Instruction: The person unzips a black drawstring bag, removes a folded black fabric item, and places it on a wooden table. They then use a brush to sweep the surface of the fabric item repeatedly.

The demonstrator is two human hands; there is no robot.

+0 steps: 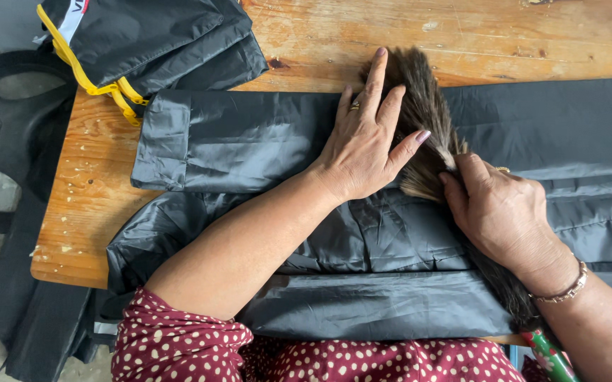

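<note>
A brush of long brown and black bristles point(426, 106) lies on a folded black shiny garment point(249, 141) spread across a wooden table point(86, 191). My left hand point(366, 138) rests flat on the fabric, fingers spread, touching the left side of the bristles. My right hand point(497, 212) grips the brush where the bristles are bundled. A red and green patterned handle point(550, 357) sticks out near the lower right edge. A ring shows on each hand, and a bracelet point(564, 290) circles my right wrist.
A second folded black garment with yellow trim point(150, 42) lies at the table's far left corner. Dark fabric point(30, 318) hangs off the table's left edge toward the floor. My red dotted clothing point(306, 357) is at the near edge.
</note>
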